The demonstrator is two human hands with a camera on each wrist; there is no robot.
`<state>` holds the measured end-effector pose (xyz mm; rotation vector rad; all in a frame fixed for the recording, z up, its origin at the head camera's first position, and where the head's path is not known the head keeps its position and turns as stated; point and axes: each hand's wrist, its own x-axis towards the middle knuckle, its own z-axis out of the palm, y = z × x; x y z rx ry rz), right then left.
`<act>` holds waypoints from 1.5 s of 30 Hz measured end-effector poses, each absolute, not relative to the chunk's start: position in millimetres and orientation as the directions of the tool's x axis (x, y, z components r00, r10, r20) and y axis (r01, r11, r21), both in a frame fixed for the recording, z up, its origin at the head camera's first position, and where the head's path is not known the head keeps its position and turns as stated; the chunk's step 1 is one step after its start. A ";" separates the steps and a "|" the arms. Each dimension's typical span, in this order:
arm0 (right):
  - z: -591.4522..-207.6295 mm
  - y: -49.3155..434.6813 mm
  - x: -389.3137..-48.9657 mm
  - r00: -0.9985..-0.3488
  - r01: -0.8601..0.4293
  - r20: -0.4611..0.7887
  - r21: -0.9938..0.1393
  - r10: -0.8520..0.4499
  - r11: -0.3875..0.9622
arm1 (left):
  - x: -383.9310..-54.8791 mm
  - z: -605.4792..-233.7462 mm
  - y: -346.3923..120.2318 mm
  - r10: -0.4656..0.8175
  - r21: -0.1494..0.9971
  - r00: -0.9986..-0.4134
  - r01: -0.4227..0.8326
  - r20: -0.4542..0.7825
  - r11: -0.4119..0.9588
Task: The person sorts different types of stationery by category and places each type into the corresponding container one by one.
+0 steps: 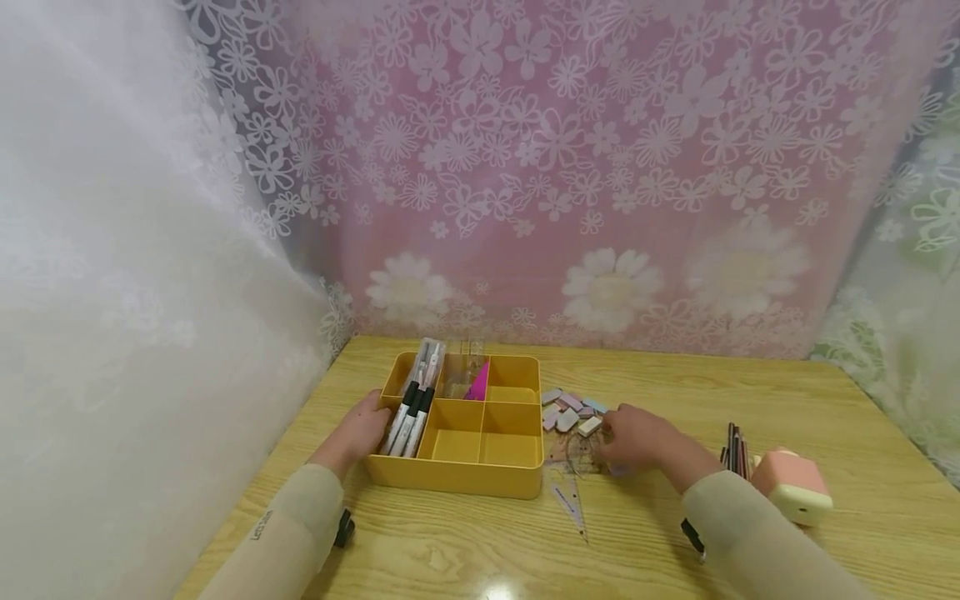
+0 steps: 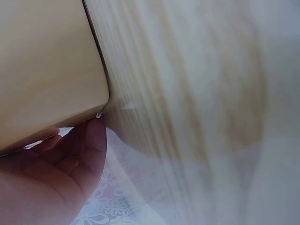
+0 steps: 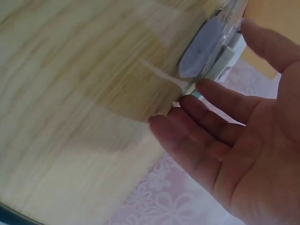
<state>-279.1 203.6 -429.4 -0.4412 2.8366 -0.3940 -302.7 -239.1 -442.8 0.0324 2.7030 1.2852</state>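
A yellow divided organizer box (image 1: 457, 477) stands on the table. My left hand (image 1: 367, 429) holds its left side; in the left wrist view the bent fingers meet the box wall (image 2: 51, 61). White-and-black markers (image 1: 411, 421) lie in the left compartments. Behind are clear rulers and a magenta triangular piece (image 1: 478, 385). My right hand (image 1: 637, 437) is right of the box, beside a pile of pastel erasers (image 1: 567, 419) and clear rulers (image 1: 572, 504). In the right wrist view its fingers are apart from the thumb, close to a lilac flat piece (image 3: 201, 49), with nothing visibly gripped.
Dark pencils (image 1: 735, 450) and a pink-and-cream box-shaped object (image 1: 795, 485) are at the right, near my right forearm. A floral curtain (image 1: 585, 183) hangs behind the wood-grain table (image 1: 450, 550), and white fabric hangs at the left.
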 end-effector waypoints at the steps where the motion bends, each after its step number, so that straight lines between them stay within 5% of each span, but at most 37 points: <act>1: -431.0 202.9 -279.2 -0.927 -0.251 -0.203 -0.287 -0.315 0.925 | -303.0 -443.0 -238.7 0.085 0.772 -0.989 -0.041 -0.123 0.635; 15: -430.6 190.9 -276.5 -0.947 -0.240 -0.172 -0.182 -0.271 0.954 | -302.7 -441.4 -239.2 0.090 0.773 -0.986 -0.052 -0.140 0.632; 36: -440.8 203.6 -274.4 -0.963 -0.204 -0.102 -0.322 -0.248 0.924 | -304.1 -439.9 -239.2 0.095 0.758 -0.988 -0.034 -0.125 0.651; 45: -431.2 207.9 -275.7 -0.955 -0.246 -0.032 -0.475 -0.296 0.845 | -303.7 -439.3 -239.0 0.090 0.764 -0.988 -0.041 -0.129 0.644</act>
